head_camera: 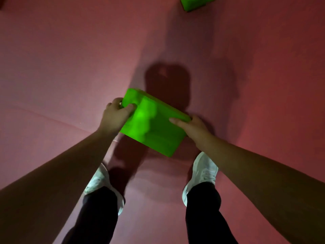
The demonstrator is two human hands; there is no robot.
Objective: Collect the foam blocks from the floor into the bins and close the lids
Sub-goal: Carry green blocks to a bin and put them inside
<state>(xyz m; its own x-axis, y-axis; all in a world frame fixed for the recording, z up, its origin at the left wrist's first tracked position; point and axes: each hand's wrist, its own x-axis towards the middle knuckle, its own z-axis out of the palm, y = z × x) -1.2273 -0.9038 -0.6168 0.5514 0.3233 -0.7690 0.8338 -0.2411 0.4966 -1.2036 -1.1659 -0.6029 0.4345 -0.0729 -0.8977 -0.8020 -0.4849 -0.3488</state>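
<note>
A bright green foam block (154, 125) sits in front of my feet, just above the red floor, held between both hands. My left hand (116, 115) grips its left end, thumb on top and fingers curled round the far edge. My right hand (191, 125) grips the right end, thumb lying on the top face and fingers wrapped over the side. The block is tilted, its far left corner highest. No bin is in view.
A second green foam block (195, 3) lies on the floor at the top edge, partly cut off. The red padded floor (70, 67) spreads all around. My white shoes (202, 173) and dark trouser legs stand below the block.
</note>
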